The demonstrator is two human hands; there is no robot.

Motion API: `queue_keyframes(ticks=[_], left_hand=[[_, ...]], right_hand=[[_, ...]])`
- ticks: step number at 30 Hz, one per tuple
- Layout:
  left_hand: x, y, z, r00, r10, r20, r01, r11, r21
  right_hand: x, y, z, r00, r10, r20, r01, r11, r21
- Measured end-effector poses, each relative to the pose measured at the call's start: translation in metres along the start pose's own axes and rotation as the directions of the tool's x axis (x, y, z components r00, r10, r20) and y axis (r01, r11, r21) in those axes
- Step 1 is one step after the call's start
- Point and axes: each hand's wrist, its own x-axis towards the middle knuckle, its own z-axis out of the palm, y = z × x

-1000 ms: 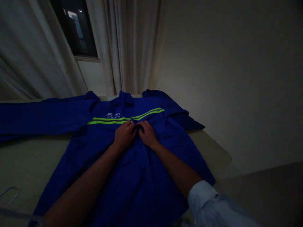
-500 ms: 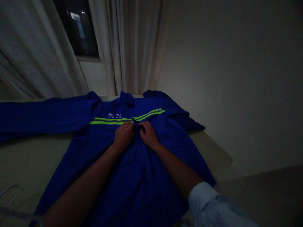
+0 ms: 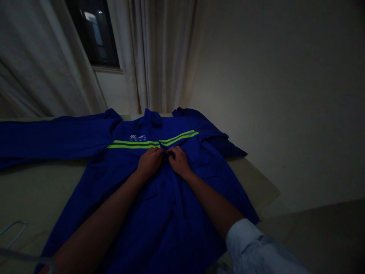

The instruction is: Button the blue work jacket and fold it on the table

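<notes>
A blue work jacket (image 3: pixel 119 167) with yellow-green stripes across the chest and a white logo lies spread out, collar away from me. Just below the stripes, at the front opening, both hands meet. My left hand (image 3: pixel 150 163) has its fingers closed on the left front edge of the jacket. Close beside it, my right hand (image 3: pixel 179 161) pinches the other front edge, thumb and fingers curled together. The fingertips and any fastener between them are too dark to make out.
The jacket rests on a pale bed-like surface (image 3: pixel 25 198). A white wire hanger (image 3: pixel 17 238) lies at the lower left. Behind are curtains (image 3: pixel 159 57), a dark window (image 3: pixel 98 42) and a plain wall (image 3: pixel 273 95) on the right.
Almost nothing differs. Both hands stay at the front opening with only slight finger movement, and the view has shifted by a few pixels.
</notes>
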Motion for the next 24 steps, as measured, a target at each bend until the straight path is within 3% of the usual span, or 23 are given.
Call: queue_keyframes(ticks=[4, 9, 14, 24], left_hand=[[0.007, -0.004, -0.004, 0.994, -0.081, 0.072, 0.091, 0.986, -0.140], [0.016, -0.013, -0.007, 0.968, -0.032, 0.250, 0.107, 0.951, -0.291], [0.015, -0.015, 0.001, 0.974, -0.092, 0.209, 0.152, 0.944, -0.292], [0.010, -0.009, 0.004, 0.986, -0.064, 0.153, 0.100, 0.964, -0.244]], right_hand=[[0.000, 0.003, 0.001, 1.000, 0.023, 0.008, -0.023, 1.000, 0.008], [-0.001, 0.003, 0.003, 0.999, 0.045, 0.020, -0.045, 0.999, -0.004], [-0.002, 0.000, 0.003, 0.996, 0.082, 0.040, -0.079, 0.994, -0.076], [-0.004, -0.009, 0.001, 0.993, 0.117, 0.006, -0.115, 0.985, -0.126]])
